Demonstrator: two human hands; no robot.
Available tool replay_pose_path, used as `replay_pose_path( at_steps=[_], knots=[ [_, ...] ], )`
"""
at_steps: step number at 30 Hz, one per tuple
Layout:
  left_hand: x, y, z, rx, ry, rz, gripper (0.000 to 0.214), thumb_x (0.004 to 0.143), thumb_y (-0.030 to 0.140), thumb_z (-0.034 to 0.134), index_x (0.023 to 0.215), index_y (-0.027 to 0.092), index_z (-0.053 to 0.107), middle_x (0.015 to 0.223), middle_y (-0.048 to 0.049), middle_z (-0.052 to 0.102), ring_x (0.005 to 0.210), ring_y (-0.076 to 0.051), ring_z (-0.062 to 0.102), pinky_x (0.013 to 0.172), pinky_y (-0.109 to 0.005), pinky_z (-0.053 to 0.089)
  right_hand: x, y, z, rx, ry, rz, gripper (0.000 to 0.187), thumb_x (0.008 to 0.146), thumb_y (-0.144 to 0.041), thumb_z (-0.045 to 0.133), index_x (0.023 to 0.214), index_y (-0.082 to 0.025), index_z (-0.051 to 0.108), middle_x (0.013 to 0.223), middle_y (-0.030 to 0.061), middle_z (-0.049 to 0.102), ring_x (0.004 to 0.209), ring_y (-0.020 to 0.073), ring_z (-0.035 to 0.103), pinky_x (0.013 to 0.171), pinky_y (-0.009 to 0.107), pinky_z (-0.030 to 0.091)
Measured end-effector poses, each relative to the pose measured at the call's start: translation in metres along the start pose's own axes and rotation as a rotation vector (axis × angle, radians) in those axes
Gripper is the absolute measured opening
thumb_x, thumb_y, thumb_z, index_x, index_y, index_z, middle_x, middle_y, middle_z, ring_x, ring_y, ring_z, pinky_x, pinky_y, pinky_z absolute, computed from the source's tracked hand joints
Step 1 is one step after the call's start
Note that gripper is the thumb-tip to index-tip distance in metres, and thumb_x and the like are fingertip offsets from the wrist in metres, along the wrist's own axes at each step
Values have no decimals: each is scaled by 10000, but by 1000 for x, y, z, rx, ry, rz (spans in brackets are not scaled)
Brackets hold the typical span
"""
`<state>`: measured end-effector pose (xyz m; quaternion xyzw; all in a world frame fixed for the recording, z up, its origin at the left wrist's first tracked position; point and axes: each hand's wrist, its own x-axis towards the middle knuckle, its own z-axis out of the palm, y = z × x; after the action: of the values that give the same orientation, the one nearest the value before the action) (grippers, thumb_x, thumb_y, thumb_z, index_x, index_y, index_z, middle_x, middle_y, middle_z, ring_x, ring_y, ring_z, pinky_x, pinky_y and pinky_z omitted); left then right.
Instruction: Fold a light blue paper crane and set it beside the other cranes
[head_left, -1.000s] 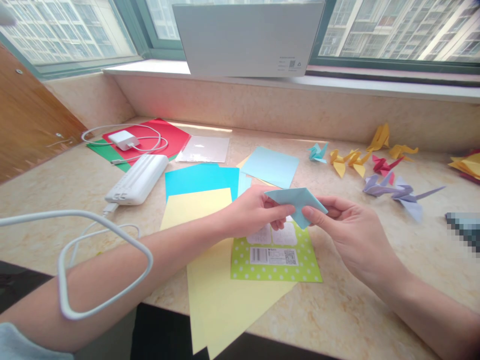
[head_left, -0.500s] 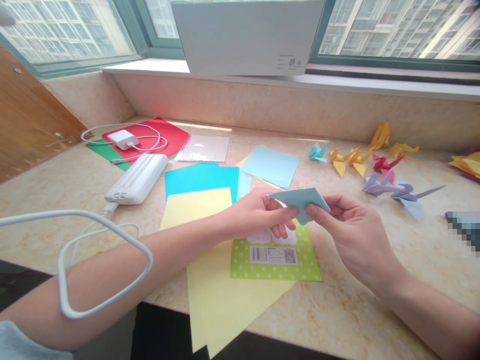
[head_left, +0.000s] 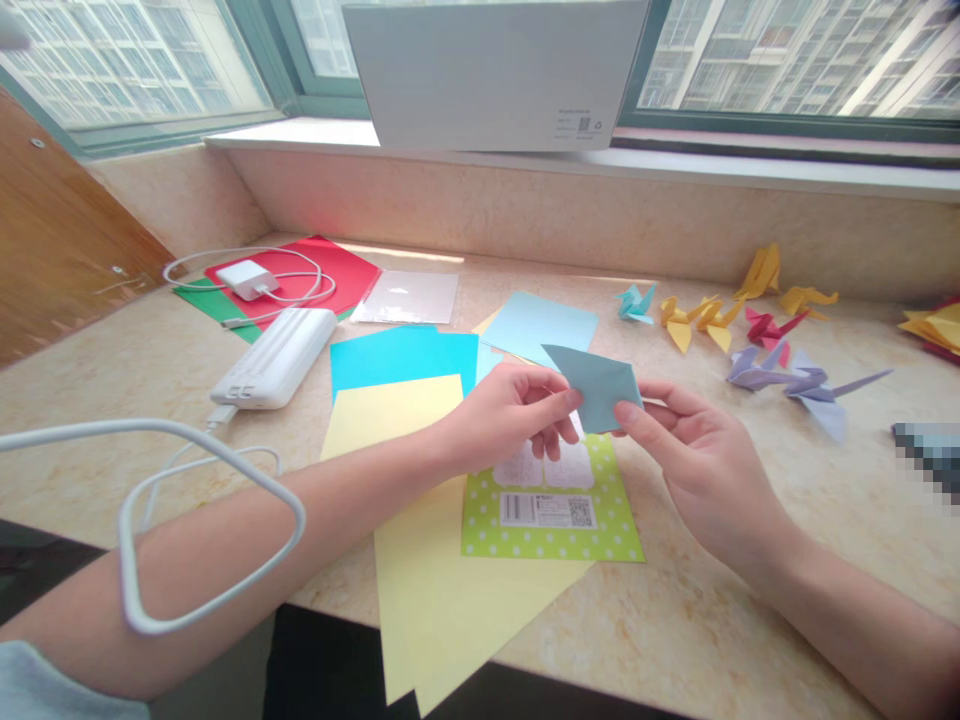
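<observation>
A folded piece of light blue origami paper is held up between my two hands, with one corner pointing up and left. My left hand pinches its left edge between thumb and forefinger, the other fingers curled below. On the right side, the thumb and fingers of my right hand grip the lower right corner. Beneath them lies a lime green polka-dot packet with a barcode label, on top of pale yellow sheets. A flat light blue sheet lies just behind the folded paper.
Folded paper birds stand at the back right: yellow, teal, red and lilac. At left are a white power bank, a charger and red paper. A white cable loops before my left forearm.
The folded paper has turned so its face tilts more toward me and its left corner points higher. My left fingers have shifted slightly left and up; the right hand has barely moved.
</observation>
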<state>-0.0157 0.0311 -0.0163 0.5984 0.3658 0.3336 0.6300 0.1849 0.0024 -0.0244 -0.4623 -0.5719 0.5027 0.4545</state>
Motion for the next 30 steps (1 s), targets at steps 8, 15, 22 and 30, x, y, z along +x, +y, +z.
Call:
replay_pose_path(
  at_steps=[8, 15, 22, 30],
  knots=[
    [-1, 0, 5, -211, 17, -33, 321, 950, 358, 567, 1125, 105, 656, 782, -64, 715, 649, -113, 682, 609, -217, 553, 2, 2, 0, -5, -18, -150, 36, 854, -298, 688, 839, -284, 718, 1364, 14, 585, 1268, 259, 550, 970, 384, 522],
    [0, -2, 2, -55, 73, 11, 245, 858, 238, 692, 1062, 104, 685, 856, -87, 737, 726, -138, 686, 664, -239, 546, 3, 4, 0, -57, -66, -73, 122, 919, -297, 590, 924, -281, 711, 1143, 28, 686, 1005, 198, 669, 813, 317, 561],
    [-1, -3, 2, 40, 140, 78, 245, 831, 260, 718, 1007, 96, 673, 896, -94, 722, 737, -148, 677, 671, -265, 545, 2, 7, 3, 14, -93, -12, 372, 849, -369, 704, 1188, -279, 579, 970, 31, 723, 848, 197, 706, 710, 313, 589],
    [-1, -3, 3, 36, 162, 80, 199, 826, 296, 723, 852, 105, 675, 705, -35, 685, 602, -114, 648, 600, -234, 533, 5, 9, 2, 50, -53, 9, 401, 821, -367, 741, 1194, -271, 630, 912, 26, 755, 876, 203, 720, 745, 311, 593]
  ],
)
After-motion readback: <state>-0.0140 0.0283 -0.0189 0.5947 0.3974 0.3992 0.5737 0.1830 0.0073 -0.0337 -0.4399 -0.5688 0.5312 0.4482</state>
